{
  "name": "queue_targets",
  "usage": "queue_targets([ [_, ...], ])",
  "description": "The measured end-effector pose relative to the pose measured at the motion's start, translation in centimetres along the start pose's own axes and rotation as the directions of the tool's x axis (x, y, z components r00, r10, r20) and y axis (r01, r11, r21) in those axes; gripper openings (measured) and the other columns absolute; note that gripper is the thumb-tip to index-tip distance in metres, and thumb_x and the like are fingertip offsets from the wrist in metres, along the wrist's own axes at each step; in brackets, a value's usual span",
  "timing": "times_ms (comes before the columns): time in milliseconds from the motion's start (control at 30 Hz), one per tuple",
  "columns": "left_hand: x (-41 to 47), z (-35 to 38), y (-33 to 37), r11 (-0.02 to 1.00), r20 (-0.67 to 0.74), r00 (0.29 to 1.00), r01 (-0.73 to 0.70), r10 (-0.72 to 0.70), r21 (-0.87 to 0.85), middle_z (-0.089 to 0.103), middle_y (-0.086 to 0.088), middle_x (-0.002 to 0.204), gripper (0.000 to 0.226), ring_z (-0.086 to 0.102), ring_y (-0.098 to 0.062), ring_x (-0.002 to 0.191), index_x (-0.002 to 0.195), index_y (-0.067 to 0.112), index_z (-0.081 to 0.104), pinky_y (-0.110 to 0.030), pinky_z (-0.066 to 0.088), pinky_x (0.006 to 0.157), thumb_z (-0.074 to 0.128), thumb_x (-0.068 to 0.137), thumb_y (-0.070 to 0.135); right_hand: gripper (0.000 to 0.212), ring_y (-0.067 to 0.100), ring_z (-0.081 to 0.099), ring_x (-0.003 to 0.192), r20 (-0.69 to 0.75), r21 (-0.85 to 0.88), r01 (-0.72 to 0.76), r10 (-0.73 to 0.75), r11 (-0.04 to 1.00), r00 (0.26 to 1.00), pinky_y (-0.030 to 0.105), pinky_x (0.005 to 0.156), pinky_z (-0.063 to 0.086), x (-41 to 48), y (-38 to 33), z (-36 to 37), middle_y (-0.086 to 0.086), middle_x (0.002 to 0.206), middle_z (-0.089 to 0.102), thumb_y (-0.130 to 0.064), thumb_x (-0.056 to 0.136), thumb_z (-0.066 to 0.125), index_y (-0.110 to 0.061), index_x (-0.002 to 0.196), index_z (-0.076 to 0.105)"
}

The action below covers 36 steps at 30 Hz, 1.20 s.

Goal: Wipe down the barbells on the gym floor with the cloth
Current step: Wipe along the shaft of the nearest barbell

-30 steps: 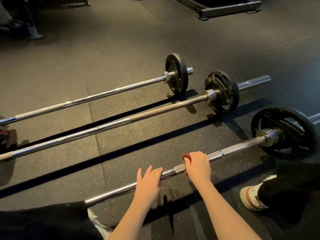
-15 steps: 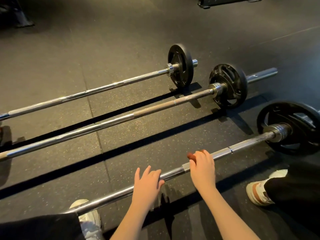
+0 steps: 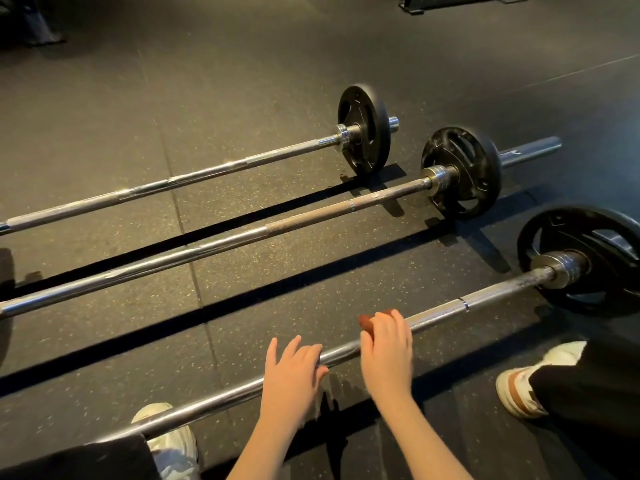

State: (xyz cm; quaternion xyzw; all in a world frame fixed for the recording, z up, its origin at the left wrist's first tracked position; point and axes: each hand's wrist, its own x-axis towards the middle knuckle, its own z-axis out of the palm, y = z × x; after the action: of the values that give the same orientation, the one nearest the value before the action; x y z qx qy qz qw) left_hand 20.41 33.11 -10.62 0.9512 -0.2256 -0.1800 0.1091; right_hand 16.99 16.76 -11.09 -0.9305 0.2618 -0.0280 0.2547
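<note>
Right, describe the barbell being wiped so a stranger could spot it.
On the dark speckled rubber gym floor lie three steel barbells side by side. Take the chrome barbell nearest the person's feet. Only it has hands on it: the left hand resting, the right hand gripping a reddish-brown cloth.

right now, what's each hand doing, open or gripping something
Left hand: open, fingers resting on the nearest barbell.
Right hand: closed around the cloth, on that same bar.
</note>
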Motion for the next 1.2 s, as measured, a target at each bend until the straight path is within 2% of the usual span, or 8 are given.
queue_targets([
  [167, 0.4, 0.5, -0.1, 1.000, -0.052, 0.998, -0.023, 0.022, -0.014, 0.052, 0.016, 0.137, 0.042, 0.023, -0.014, 0.145, 0.138, 0.030, 0.045, -0.042, -0.011, 0.115, 0.037, 0.100, 0.046, 0.032, 0.019, 0.047, 0.120, 0.096, -0.043, 0.315, -0.310, 0.948, 0.946, 0.044, 0.108, 0.036, 0.5, 1.4, 0.0, -0.011, 0.107, 0.056, -0.041, 0.094, 0.035, -0.025, 0.106, 0.061],
  [267, 0.5, 0.6, -0.3, 0.999, -0.089, 0.995, -0.051, 0.050, -0.010, 0.056, 0.011, 0.133, 0.039, 0.030, -0.019, 0.143, 0.132, 0.025, 0.051, -0.049, 0.004, 0.117, 0.040, 0.099, 0.044, 0.018, 0.021, 0.049, 0.116, -0.017, -0.055, 0.169, -0.170, 0.984, 0.985, 0.048, 0.106, 0.037, 2.4, 3.1, -0.8, -0.010, 0.104, 0.057, -0.034, 0.095, 0.046, -0.025, 0.102, 0.060],
  [367, 0.3, 0.1, -0.2, 0.999, -0.013, 0.999, -0.041, 0.041, 0.015, 0.048, 0.009, 0.142, 0.043, 0.020, -0.019, 0.146, 0.140, 0.025, 0.042, -0.049, 0.001, 0.117, 0.032, 0.102, 0.043, 0.025, 0.021, 0.033, 0.138, -0.077, 0.036, -0.056, 0.059, 0.998, 0.995, 0.049, 0.115, 0.030, 0.1, 0.7, 0.7, -0.004, 0.131, 0.054, -0.025, 0.097, 0.050, -0.021, 0.120, 0.059],
  [567, -1.6, -1.4, -1.8, 1.000, 0.093, 0.996, -0.003, 0.004, -0.017, 0.036, 0.008, 0.151, 0.045, 0.008, -0.018, 0.148, 0.149, 0.024, 0.027, -0.051, -0.005, 0.116, 0.028, 0.105, 0.035, 0.029, 0.015, 0.036, 0.134, 0.138, -0.074, 0.296, -0.284, 0.952, 0.949, 0.035, 0.112, 0.031, -2.2, -1.2, 0.6, -0.012, 0.126, 0.055, -0.027, 0.097, 0.051, -0.030, 0.125, 0.058],
  [767, -3.7, -2.0, -5.1, 0.997, 0.115, 0.992, 0.066, -0.061, -0.038, 0.041, 0.009, 0.148, 0.041, 0.011, -0.017, 0.148, 0.144, 0.027, 0.034, -0.052, -0.002, 0.117, 0.033, 0.104, 0.033, 0.021, 0.017, 0.031, 0.140, 0.045, 0.113, -0.010, 0.005, 0.994, 0.999, 0.044, 0.110, 0.039, -3.7, -3.5, 1.6, -0.006, 0.136, 0.049, -0.024, 0.097, 0.052, -0.030, 0.116, 0.060],
  [900, -3.6, -2.6, -4.9, 0.998, 0.119, 0.992, 0.043, -0.038, -0.037, 0.047, 0.009, 0.143, 0.036, 0.016, -0.018, 0.147, 0.138, 0.027, 0.041, -0.054, -0.003, 0.116, 0.038, 0.102, 0.032, 0.023, 0.012, 0.044, 0.121, 0.175, -0.034, 0.312, -0.302, 0.949, 0.937, 0.030, 0.102, 0.038, -3.6, -4.3, 2.0, -0.014, 0.116, 0.056, -0.034, 0.095, 0.053, -0.035, 0.117, 0.061],
  [1100, -1.7, -3.8, -7.3, 1.000, 0.330, 0.944, -0.003, 0.010, -0.023, 0.060, 0.003, 0.116, 0.032, 0.045, -0.019, 0.125, 0.113, 0.020, 0.055, -0.054, 0.004, 0.116, 0.041, 0.099, 0.046, 0.011, 0.012, 0.042, 0.126, 0.038, 0.101, 0.082, -0.086, 0.991, 0.996, 0.033, 0.104, 0.041, -2.7, -2.8, 1.5, -0.013, 0.115, 0.055, -0.029, 0.095, 0.055, -0.032, 0.105, 0.061],
  [1200, 0.1, -4.1, -8.2, 1.000, 0.455, 0.891, 0.014, 0.000, -0.026, 0.061, 0.003, 0.110, 0.039, 0.053, -0.020, 0.114, 0.103, 0.022, 0.052, -0.054, 0.008, 0.115, 0.047, 0.092, 0.059, 0.017, 0.011, 0.039, 0.128, 0.103, 0.080, 0.193, -0.201, 0.978, 0.974, 0.035, 0.108, 0.037, -3.7, -3.9, 2.2, -0.013, 0.116, 0.057, -0.026, 0.096, 0.055, -0.031, 0.110, 0.063],
])
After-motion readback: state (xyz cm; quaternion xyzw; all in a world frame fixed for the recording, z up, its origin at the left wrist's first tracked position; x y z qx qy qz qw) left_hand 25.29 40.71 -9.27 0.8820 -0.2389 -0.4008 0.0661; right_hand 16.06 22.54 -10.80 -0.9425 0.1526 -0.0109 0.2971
